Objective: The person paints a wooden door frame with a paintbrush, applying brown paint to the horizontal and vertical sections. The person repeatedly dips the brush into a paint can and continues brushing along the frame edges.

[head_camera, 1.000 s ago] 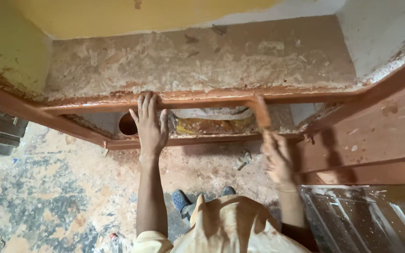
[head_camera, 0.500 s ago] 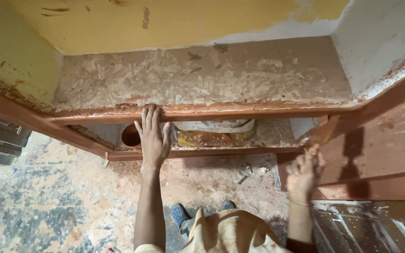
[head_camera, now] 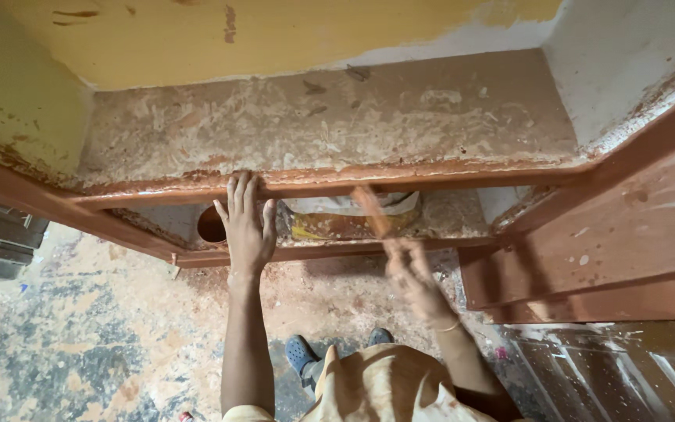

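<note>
A: Firstly, item one: left hand (head_camera: 248,227), fingers spread apart and flat, palm laid on the red-brown wooden shelf edge (head_camera: 431,173), fingertips reaching the freshly coated front rail

B: Holding anything?

A: Nothing held; it only presses against the wood. Item two: right hand (head_camera: 414,275), blurred, fingers closed round a paintbrush (head_camera: 373,212), its handle slanting up towards the gap under the rail. Brush end too smeared to say whether it touches the wood

B: And around the hands?

A: Item three: lower rail (head_camera: 330,252), same red-brown, running just beneath the left wrist. Item four: between the two rails, a round dark opening (head_camera: 211,225) just left of the left hand, and a paint container (head_camera: 349,219) with a yellow and white wall between the two hands, behind the brush

B: Farther out?

A: Item five: shelf top (head_camera: 330,117), rough, mottled with pale scrapings. Item six: yellow wall (head_camera: 197,39) behind it, white wall at right. Item seven: red-brown door panel (head_camera: 603,234) at right. Item eight: stained floor (head_camera: 80,336), with blue shoes (head_camera: 302,353) below the arms
</note>
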